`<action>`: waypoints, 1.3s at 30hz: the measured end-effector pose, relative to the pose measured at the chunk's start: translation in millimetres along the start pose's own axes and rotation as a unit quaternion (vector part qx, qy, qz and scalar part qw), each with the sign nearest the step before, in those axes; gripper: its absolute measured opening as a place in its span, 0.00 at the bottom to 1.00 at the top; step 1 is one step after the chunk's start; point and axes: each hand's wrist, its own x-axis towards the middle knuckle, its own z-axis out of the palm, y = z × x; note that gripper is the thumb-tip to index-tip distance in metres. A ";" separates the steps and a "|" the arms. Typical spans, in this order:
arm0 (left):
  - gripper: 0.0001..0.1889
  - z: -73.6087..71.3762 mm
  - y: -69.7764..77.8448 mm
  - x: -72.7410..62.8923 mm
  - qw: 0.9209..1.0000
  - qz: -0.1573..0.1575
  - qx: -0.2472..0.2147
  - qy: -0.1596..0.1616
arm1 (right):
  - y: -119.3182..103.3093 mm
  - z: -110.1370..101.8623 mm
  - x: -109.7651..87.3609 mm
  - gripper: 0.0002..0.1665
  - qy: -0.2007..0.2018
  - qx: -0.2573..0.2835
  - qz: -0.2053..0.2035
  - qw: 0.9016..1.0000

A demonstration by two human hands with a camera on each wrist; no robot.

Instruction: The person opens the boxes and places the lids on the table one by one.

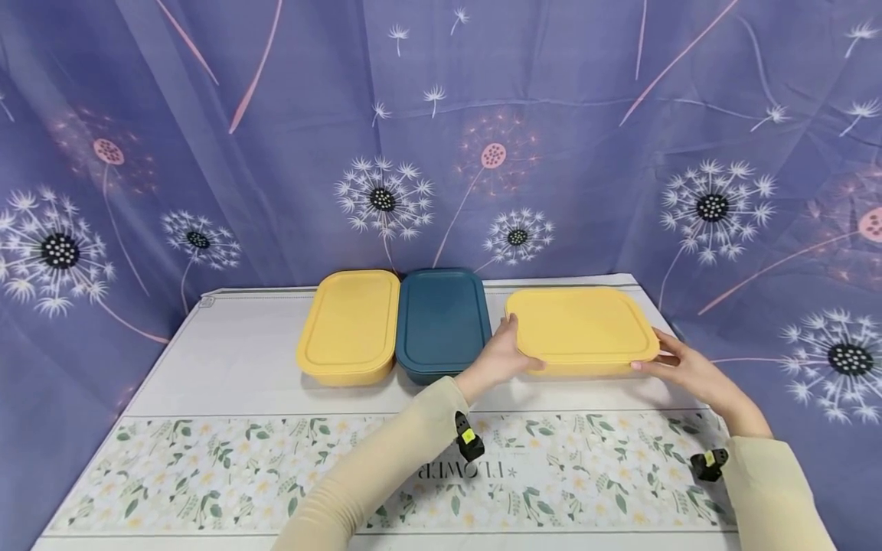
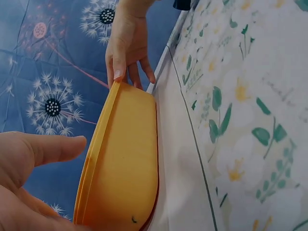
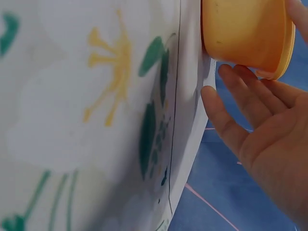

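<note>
Fingers of the left hand point(image 1: 501, 357) and right hand point(image 1: 691, 373), loosely spread and nearly straight, touch opposite ends of the yellow box point(image 1: 582, 325) right of the dark blue box point(image 1: 443, 321) on the surface point(image 1: 241, 352), seemingly positioning it; shifting it calls for even pressure.

The left arm point(image 1: 379, 467), in a pale sleeve, stretched diagonally forward and rightward, its left hand point(image 1: 501, 356) spread with the thumb straight and well apart from the fingers. The right arm point(image 1: 775, 490), sleeved alike, angled forward and inward at the wrist; its right hand point(image 1: 685, 373) faced the other, fingers nearly straight and slightly parted.
</note>
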 end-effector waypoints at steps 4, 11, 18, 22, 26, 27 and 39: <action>0.56 -1.0 -1.3 1.2 0.999 0.013 0.030 0.000 | 0.8 1.0 1.0 0.56 0.004 0.006 0.001 1.000; 0.55 -4.3 -5.0 5.0 0.997 0.033 0.064 0.002 | 1.6 2.3 -0.4 0.56 0.007 0.015 0.002 1.000; 0.57 -0.6 -6.0 7.2 0.998 0.034 0.047 0.020 | 3.3 2.2 1.7 0.56 0.014 0.021 -0.005 1.000; 0.56 5.0 -10.5 8.5 0.997 0.062 -0.001 0.050 | 3.4 2.8 2.4 0.55 0.012 0.024 -0.007 1.000; 0.52 8.9 -13.3 7.8 0.994 0.083 -0.039 0.064 | 2.4 3.5 2.2 0.55 0.010 0.024 -0.007 1.000; 0.52 9.6 -13.5 7.1 0.994 0.077 -0.043 0.065 | 2.0 3.6 2.3 0.55 0.009 0.023 -0.006 1.000; 0.59 23.8 -18.5 6.1 0.994 0.017 -0.075 0.076 | 9.5 2.3 3.2 0.55 0.005 0.025 -0.013 1.000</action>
